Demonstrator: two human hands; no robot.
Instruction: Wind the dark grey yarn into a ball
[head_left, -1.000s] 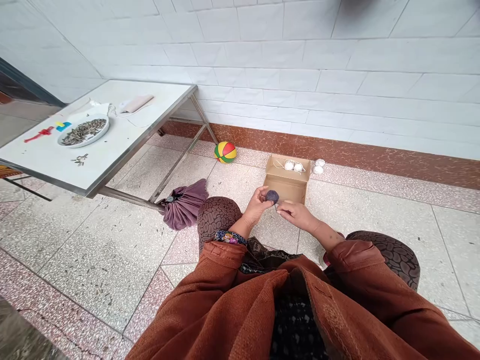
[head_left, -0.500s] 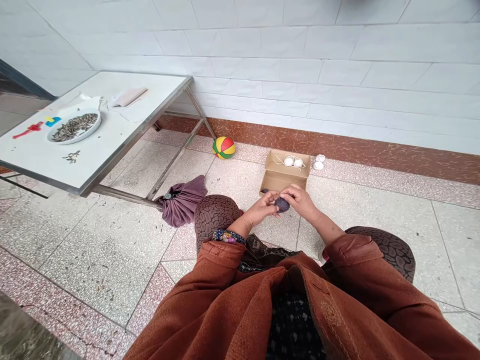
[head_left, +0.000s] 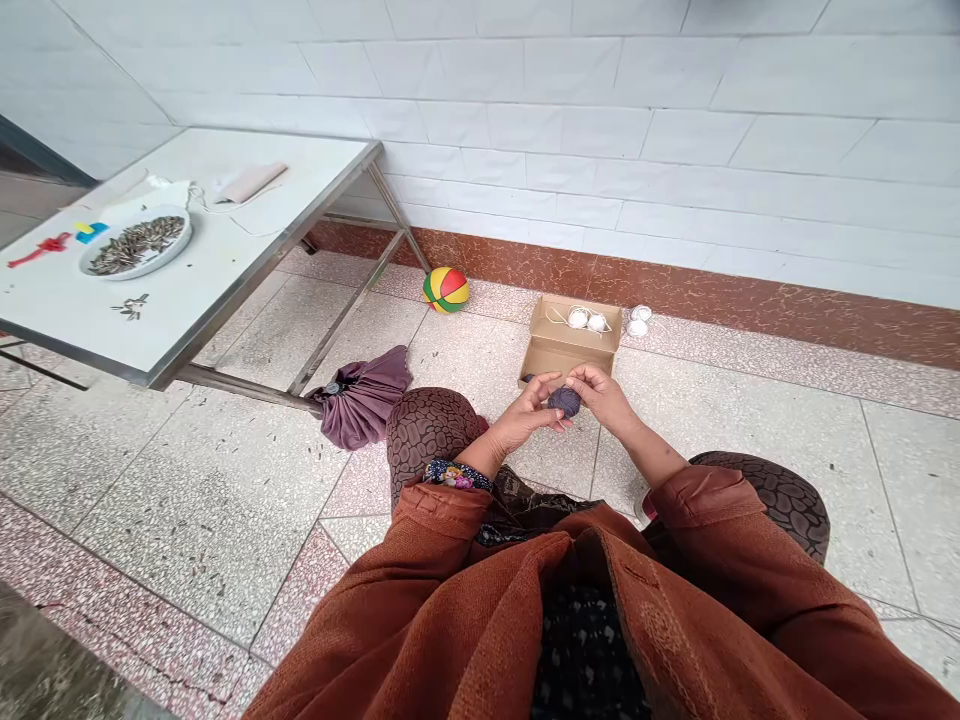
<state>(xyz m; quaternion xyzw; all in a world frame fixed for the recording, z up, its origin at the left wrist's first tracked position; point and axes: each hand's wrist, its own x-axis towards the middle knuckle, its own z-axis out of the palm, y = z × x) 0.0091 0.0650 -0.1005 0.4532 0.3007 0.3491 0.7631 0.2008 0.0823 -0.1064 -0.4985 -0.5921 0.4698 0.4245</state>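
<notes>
A small dark purple ball of yarn point(head_left: 565, 402) is held up in front of my knees. My left hand point(head_left: 529, 412) grips it from the left, thumb below and fingers curved round its side. At its upper right, my right hand point(head_left: 602, 396) is closed with thumb and fingertips pinched together against the ball; a strand between them is too fine to make out. Just beyond my hands lies an open cardboard box point(head_left: 547, 362), with white yarn balls point(head_left: 587, 319) on its raised lid and a bit of dark yarn at its near left corner.
More white yarn balls point(head_left: 639, 320) lie right of the box. A striped ball point(head_left: 446, 290) rests by the wall. At left stands a metal-framed table point(head_left: 225, 240) bearing a plate point(head_left: 184, 240) of sunflower seeds. A purple cloth bag point(head_left: 365, 398) lies by its leg.
My right fingertips have drawn slightly apart from the left ones, so more of the purple yarn ball shows. The camera view has shifted a little.
</notes>
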